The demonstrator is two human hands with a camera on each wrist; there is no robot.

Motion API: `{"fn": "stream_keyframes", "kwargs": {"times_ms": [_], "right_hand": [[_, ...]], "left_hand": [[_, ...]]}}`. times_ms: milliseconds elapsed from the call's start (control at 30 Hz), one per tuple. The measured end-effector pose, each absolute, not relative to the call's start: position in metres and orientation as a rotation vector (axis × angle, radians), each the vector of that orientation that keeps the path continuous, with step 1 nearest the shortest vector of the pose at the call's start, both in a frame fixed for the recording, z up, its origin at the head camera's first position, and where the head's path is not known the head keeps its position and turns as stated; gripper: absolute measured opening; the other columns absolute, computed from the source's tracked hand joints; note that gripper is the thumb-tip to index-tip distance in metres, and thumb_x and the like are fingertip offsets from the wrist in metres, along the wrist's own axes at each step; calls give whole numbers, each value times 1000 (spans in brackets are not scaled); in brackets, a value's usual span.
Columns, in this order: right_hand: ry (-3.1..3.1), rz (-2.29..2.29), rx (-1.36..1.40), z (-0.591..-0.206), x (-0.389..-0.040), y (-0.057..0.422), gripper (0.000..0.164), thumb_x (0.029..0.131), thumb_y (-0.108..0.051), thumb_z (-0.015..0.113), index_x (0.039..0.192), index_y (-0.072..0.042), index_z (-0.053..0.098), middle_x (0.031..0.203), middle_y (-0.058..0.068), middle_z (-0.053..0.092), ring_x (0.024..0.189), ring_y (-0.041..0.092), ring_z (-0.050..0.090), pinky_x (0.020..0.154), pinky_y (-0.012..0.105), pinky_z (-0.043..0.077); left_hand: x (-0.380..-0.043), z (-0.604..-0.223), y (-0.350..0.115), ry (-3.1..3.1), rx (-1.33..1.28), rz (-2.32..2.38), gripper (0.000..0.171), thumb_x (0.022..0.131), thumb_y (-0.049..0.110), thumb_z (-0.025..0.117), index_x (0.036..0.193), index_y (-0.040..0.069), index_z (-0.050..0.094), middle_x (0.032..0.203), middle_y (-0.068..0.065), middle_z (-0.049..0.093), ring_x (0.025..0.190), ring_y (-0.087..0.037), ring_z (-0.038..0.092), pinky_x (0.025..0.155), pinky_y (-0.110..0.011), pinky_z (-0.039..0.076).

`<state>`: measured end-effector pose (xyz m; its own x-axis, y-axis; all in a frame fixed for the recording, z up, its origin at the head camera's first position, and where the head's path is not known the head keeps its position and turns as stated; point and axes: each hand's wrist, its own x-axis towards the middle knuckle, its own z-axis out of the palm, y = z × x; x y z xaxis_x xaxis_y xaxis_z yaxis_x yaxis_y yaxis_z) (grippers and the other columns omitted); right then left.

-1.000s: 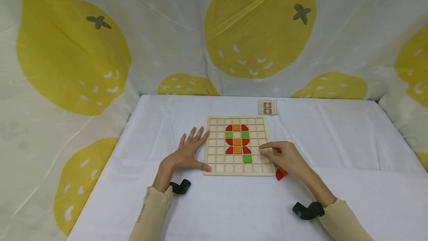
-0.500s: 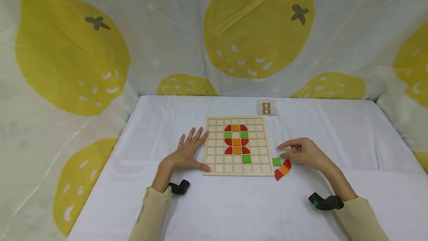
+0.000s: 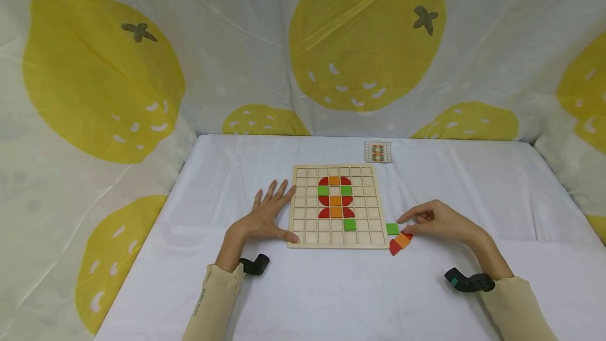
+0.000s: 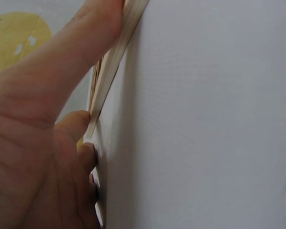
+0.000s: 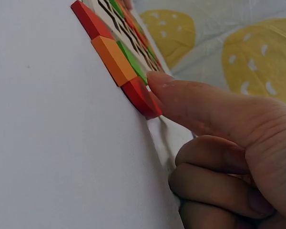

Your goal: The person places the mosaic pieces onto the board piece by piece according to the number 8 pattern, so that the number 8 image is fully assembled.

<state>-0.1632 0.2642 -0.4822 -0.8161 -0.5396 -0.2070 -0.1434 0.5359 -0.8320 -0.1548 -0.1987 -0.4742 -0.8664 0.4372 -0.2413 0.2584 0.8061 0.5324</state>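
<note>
In the head view a wooden grid board (image 3: 305, 222) lies on the table with red, orange and green tiles set in its squares. My left hand (image 3: 265, 220) rests spread at the board's left side, thumb on the lower left corner. Beyond the right edge lie a loose green square tile (image 3: 392, 229), an orange square tile (image 3: 402, 241) and two red quarter-round tiles (image 3: 395, 248). My right hand (image 3: 440, 220) is over this group, index fingertip near the green tile, thumb at the upper red tile (image 5: 139, 98). Nothing shows lifted between thumb and index; the right wrist view hides the index fingertip.
A small pattern card (image 3: 378, 152) lies behind the board, toward its right. White cloth covers the table (image 3: 326, 293). A lemon-printed curtain (image 3: 369, 36) stands along the back and left side. Each wrist carries a black camera (image 3: 468, 280).
My right hand has drawn back from over the board's right part to the loose tiles, then lowered toward them. My left hand and the set tiles stay as they were.
</note>
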Motion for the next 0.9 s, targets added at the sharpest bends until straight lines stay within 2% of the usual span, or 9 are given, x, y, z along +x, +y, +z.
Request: {"fn": "stream_keyframes", "kwargs": {"times_ms": [267, 367, 533, 700, 900], "right_hand": [[2186, -1261, -643, -484, -165, 278, 27, 87, -13, 82, 114, -7, 79, 61, 9, 26, 56, 10, 30, 53, 26, 30], [2173, -1271, -647, -485, -165, 280, 27, 86, -11, 83, 113, -6, 79, 61, 11, 25, 56, 10, 29, 53, 27, 30], [2266, -1249, -604, -486, -166, 279, 23, 85, -15, 85, 107, -10, 80, 60, 5, 29, 59, 6, 34, 55, 26, 34], [2448, -1193, -406, -483, -166, 277, 18, 86, -20, 84, 102, -11, 79, 61, -4, 35, 60, 5, 37, 54, 25, 32], [2452, -1190, -385, -481, -167, 276, 27, 82, -23, 88, 105, -11, 79, 62, -5, 31, 59, 5, 34, 54, 26, 30]], "left_hand": [[-156, -473, -197, 2645, 532, 699, 129, 73, 55, 90, 168, 19, 11, 176, -8, -5, 162, -35, -16, 128, -64, -11], [-155, -472, -197, 2646, 532, 701, 129, 73, 54, 90, 168, 19, 11, 176, -8, -5, 162, -35, -16, 127, -64, -11], [-154, -472, -198, 2644, 528, 694, 129, 73, 54, 90, 168, 19, 10, 176, -9, -5, 162, -36, -16, 128, -64, -11], [-154, -473, -198, 2644, 524, 700, 129, 73, 54, 90, 168, 19, 11, 176, -8, -5, 162, -36, -16, 128, -64, -11], [-154, -473, -198, 2642, 517, 704, 129, 73, 54, 90, 168, 19, 11, 176, -8, -5, 162, -35, -16, 128, -64, -12]]}}
